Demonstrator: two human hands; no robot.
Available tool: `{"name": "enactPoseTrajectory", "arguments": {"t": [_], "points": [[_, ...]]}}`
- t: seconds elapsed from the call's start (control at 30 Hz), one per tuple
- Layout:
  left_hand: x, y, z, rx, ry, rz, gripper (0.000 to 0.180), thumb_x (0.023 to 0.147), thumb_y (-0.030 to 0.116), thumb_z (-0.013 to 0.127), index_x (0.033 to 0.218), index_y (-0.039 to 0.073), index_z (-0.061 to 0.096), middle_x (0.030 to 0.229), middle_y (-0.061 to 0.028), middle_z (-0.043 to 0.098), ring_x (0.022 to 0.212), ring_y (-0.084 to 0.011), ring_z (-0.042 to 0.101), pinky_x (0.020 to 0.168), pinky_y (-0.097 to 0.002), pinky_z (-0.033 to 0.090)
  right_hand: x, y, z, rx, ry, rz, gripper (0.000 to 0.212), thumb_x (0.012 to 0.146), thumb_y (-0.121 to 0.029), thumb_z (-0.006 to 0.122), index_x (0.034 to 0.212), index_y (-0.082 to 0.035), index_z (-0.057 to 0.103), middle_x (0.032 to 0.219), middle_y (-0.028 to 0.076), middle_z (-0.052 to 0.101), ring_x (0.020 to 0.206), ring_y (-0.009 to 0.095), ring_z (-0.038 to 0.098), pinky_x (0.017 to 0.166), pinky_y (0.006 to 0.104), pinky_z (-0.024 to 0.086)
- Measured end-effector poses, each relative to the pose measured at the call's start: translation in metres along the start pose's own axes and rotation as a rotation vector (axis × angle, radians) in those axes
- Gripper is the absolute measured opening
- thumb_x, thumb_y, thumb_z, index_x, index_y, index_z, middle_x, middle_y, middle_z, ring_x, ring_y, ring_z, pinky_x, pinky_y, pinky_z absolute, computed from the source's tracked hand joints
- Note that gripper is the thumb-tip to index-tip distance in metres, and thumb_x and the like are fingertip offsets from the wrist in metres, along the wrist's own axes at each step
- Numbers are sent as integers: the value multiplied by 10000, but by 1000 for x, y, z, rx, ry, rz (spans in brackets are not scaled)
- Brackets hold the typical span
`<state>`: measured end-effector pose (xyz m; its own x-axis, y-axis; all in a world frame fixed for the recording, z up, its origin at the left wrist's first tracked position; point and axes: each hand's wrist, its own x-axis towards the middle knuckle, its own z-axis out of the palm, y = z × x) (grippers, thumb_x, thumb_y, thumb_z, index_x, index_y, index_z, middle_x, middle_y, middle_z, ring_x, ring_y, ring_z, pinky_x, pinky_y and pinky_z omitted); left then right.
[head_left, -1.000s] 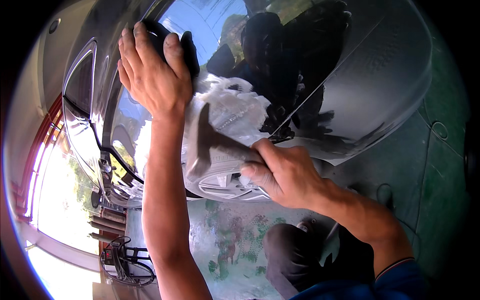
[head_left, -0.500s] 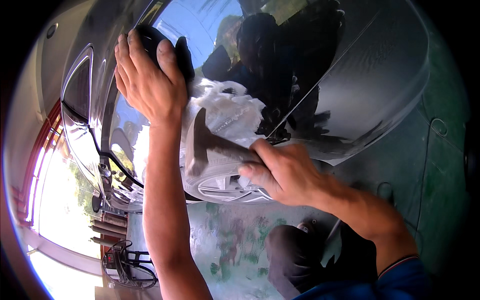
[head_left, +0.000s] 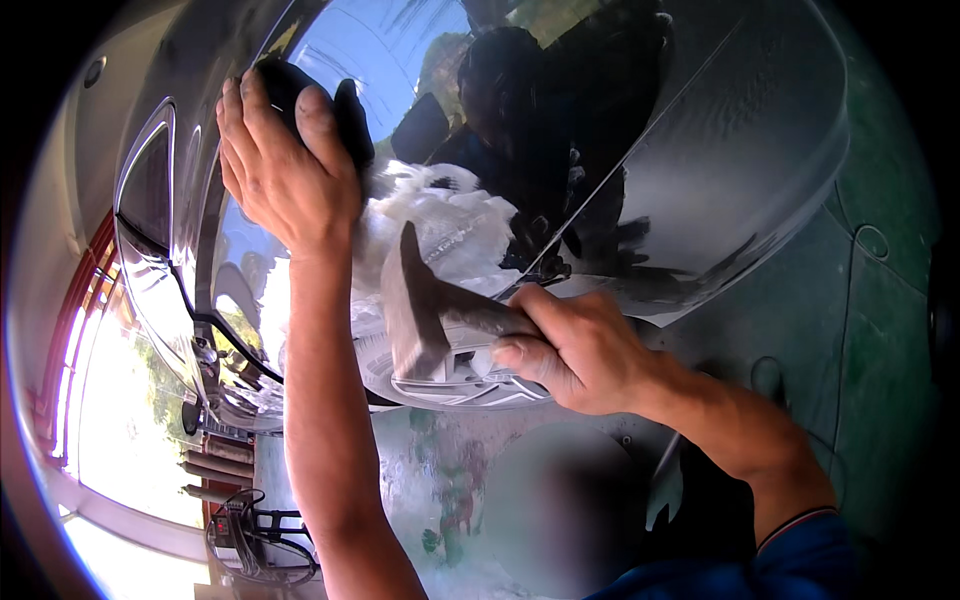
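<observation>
My left hand (head_left: 290, 170) lies flat on the glossy dark body panel of a car (head_left: 560, 100), its fingers stretched out and the thumb spread away. Its reflection shows dark in the paint beside it. A whitish, scuffed patch (head_left: 440, 215) marks the panel to the right of that wrist. My right hand (head_left: 595, 350) is closed around the handle of a hammer (head_left: 412, 310). The hammer has a worn grey head, tapered to an edge at its upper end and blocky at the lower. Its head hangs in front of the scuffed patch and the wheel, seemingly apart from the panel.
Below the patch is the car's wheel (head_left: 480, 385), partly covered by the hammer. A lamp (head_left: 155, 190) and panel seams lie at the left. The green, stained floor (head_left: 455, 480) spreads below. A device with coiled cables (head_left: 240, 535) stands at the lower left, near a bright opening.
The hammer head has swung a little to the right and downward, looking larger, with my right hand shifted slightly right. My left hand stays flat on the panel; the whole view has shifted slightly.
</observation>
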<state>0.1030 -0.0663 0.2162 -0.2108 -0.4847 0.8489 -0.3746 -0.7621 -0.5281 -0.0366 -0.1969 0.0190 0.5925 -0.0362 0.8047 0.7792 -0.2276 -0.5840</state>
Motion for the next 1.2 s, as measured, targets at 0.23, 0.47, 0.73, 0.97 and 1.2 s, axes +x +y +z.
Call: {"name": "enactPoseTrajectory", "arguments": {"t": [0.23,0.47,0.73,0.97,1.2], "points": [[2,-1,1,-13,21,5,532,990,395,505,1332,-9,555,1361,-247,553,1282,-426,500,1087,-482,360,-4,2,-2,5,-54,69,346,994,-372,590,895,-43,553,611,138,588,533,333,622,500,413,458],[2,1,1,-28,18,1,506,987,370,522,1326,-3,557,1358,-240,554,1275,-430,504,1084,-486,364,-8,4,-6,-2,-53,71,334,1005,-344,584,925,-21,557,625,126,568,550,334,614,509,394,442],[-1,1,0,-36,6,-22,494,992,367,514,1323,3,561,1376,-235,548,1291,-420,497,1085,-479,364,-13,6,-11,13,-45,77,370,995,-392,588,896,-36,559,628,130,565,544,316,598,521,405,443],[1,1,0,-32,12,-20,495,997,374,505,1324,7,563,1382,-231,548,1301,-416,491,1089,-473,360,-11,14,-19,93,-98,318,380,993,-403,580,902,-35,572,623,151,600,552,339,626,528,435,463],[-1,1,-2,-53,-1,-30,483,995,366,513,1310,5,571,1388,-233,543,1302,-415,488,1093,-477,351,-10,17,-19,99,-88,343,390,976,-385,617,838,-23,570,631,164,588,578,365,615,546,430,449]]}}
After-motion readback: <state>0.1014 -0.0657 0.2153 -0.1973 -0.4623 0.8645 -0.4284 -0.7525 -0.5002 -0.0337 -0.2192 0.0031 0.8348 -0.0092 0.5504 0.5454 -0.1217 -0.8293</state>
